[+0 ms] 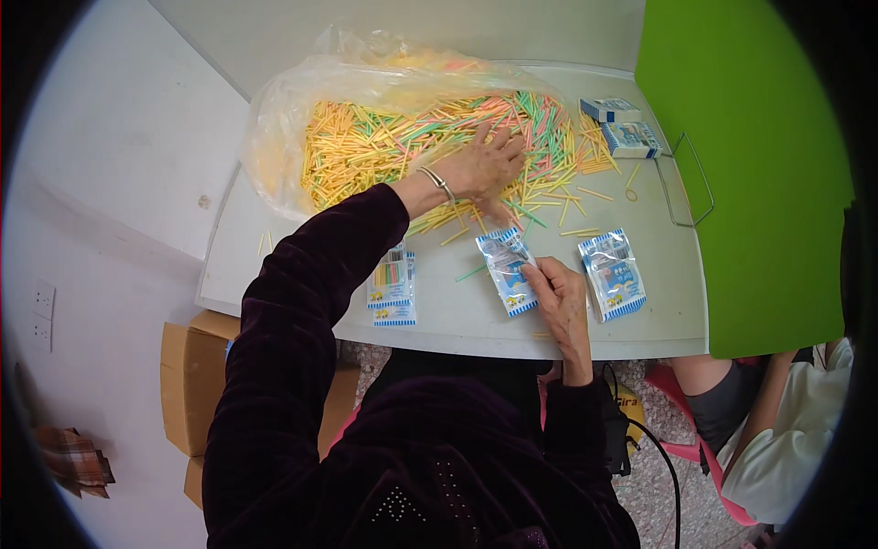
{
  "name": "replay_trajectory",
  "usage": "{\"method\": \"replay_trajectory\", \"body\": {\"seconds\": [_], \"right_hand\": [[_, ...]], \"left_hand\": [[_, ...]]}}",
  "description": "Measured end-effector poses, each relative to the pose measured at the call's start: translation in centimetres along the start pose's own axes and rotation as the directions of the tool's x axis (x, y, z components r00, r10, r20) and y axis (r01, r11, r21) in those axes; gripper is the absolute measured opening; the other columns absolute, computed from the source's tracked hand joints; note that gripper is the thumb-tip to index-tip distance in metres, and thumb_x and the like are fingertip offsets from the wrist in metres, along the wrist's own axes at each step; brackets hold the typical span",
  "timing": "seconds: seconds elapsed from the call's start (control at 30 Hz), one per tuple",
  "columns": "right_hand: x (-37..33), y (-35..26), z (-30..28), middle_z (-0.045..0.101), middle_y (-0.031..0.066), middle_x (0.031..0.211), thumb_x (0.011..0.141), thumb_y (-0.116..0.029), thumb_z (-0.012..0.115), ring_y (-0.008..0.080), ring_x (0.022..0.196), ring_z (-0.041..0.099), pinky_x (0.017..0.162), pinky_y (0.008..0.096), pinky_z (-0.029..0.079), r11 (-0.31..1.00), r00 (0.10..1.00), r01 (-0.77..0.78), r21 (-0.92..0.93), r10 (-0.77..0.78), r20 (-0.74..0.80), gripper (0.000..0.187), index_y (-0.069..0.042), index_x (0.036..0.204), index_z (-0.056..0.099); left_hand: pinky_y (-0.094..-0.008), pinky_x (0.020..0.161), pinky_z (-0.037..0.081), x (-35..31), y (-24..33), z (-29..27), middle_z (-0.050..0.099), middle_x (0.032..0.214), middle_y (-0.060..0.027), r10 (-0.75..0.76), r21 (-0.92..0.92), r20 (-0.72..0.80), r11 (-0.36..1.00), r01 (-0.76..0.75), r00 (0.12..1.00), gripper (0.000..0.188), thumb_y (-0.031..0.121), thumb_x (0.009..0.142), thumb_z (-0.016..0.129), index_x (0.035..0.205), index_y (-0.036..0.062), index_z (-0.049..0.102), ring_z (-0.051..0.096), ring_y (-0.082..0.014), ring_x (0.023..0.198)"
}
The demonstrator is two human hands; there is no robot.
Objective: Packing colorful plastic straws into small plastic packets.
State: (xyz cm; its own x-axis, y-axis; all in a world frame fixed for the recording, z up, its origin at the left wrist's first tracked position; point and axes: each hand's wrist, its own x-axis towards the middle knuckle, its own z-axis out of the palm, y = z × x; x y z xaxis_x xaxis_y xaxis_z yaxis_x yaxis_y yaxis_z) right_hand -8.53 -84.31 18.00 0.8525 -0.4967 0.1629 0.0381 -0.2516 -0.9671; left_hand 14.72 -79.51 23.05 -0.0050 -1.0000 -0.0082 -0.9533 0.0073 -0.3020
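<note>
A big heap of thin pastel sticks (366, 156), yellow, orange, pink and green, lies in a clear plastic bag (274, 146) on the table. My left hand (489, 172), with a bracelet at its wrist, reaches over the heap's front right side. Its fingers are spread and rest on the sticks. Between the thumb and fingers of my right hand (560, 297) is a small blue and white packet (508, 274), held by its right edge just below my left hand. Its far end points to the heap; whether sticks are inside I cannot tell.
More packets (615, 274) lie to the right of my right hand. A filled packet (391, 279) overlaps another at the left. Packet stacks (631, 139) and a wire stand (688, 183) are near the green panel (741, 183). A cardboard box (187, 384) sits lower left; another person (786, 439) sits right.
</note>
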Motion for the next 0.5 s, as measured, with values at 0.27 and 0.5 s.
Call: {"method": "replay_trajectory", "body": {"seconds": [0.27,0.5], "right_hand": [[0.0,-0.3,0.0,0.056,0.0126,0.065,0.084,-0.013,0.058,0.0153,0.055,0.049,0.051,0.0283,0.038,1.000,1.000,-0.006,-0.026,0.006,0.009,0.018,0.005,0.085,0.061],[-0.1,-0.7,0.2,0.057,0.0122,0.067,0.085,-0.013,0.058,0.0150,0.056,0.050,0.052,0.0282,0.039,0.999,1.000,0.000,-0.037,0.000,-0.004,0.018,0.005,0.086,0.061]], "left_hand": [[-0.0490,0.095,0.030,1.5,-2.3,0.4,0.047,0.107,-0.0120,0.034,0.050,-0.019,0.998,-0.033,0.999,0.056,0.043,0.063,0.066,0.097,-0.0012,0.057,0.040,-0.0288,0.110],[-0.0465,0.093,0.030,2.7,-0.7,2.2,0.050,0.103,-0.0100,-0.020,0.273,-0.140,0.960,0.058,0.990,0.034,0.026,0.069,0.059,0.092,0.0023,0.059,0.042,-0.0263,0.106]]}}
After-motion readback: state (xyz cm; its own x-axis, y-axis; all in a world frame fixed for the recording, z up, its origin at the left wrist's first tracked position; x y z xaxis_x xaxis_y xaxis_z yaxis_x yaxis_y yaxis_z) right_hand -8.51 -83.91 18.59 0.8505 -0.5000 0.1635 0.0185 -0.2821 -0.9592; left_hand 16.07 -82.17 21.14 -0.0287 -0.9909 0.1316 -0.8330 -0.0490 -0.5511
